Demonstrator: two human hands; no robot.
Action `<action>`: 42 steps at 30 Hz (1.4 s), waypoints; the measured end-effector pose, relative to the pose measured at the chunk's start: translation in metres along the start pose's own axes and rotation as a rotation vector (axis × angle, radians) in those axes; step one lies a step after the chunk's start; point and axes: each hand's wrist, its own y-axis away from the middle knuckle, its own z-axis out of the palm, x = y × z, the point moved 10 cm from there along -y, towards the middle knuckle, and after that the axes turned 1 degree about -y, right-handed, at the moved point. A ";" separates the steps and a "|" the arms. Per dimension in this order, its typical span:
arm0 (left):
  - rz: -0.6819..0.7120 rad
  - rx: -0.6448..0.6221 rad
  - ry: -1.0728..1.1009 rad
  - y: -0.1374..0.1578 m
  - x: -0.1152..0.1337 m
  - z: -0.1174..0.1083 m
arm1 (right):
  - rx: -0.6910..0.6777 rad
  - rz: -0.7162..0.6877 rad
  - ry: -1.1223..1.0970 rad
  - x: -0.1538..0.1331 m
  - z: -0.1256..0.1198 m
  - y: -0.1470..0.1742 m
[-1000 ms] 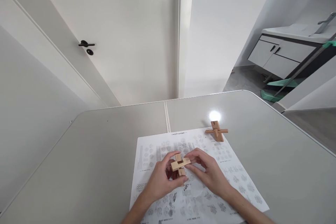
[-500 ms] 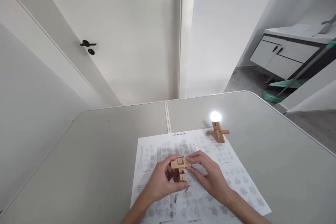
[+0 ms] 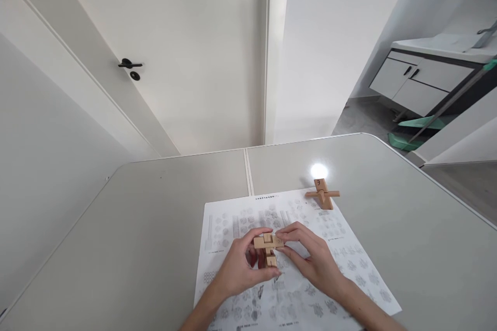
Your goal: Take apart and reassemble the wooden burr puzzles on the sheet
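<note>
Several light wooden interlocking puzzle pieces (image 3: 263, 242) are fitted together above a printed sheet. My left hand (image 3: 240, 265) wraps round their left side, thumb below near the lower block and fingers behind and on top. With thumb and fingertips, my right hand (image 3: 308, 253) pinches the right end of the crosswise notched piece. The fingers hide part of the joint. Farther back on the right, a cross-shaped wooden puzzle assembly (image 3: 323, 195) with a dark mark on one piece rests across the sheet's upper right corner, touched by neither hand.
The white sheet (image 3: 229, 217) with rows of small printed figures lies under my hands on a grey table (image 3: 155, 227). A seam runs across the table's far part. Beyond stand a door (image 3: 202, 62) and, at the right, a sink cabinet (image 3: 419, 80).
Almost nothing differs. Both hands and the held wooden pieces have shifted very slightly to the right, with the grip unchanged.
</note>
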 end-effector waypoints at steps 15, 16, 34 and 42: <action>0.044 0.013 0.005 0.001 0.005 -0.004 | -0.015 0.049 -0.027 0.006 0.005 0.003; 0.052 0.015 0.004 0.001 0.006 -0.004 | -0.021 0.044 -0.017 0.005 0.006 0.003; 0.127 0.048 0.101 0.000 0.006 -0.010 | -0.051 0.018 -0.014 0.000 0.011 0.001; 0.153 0.044 0.056 0.002 0.009 -0.009 | -0.031 0.115 -0.069 0.009 0.010 0.004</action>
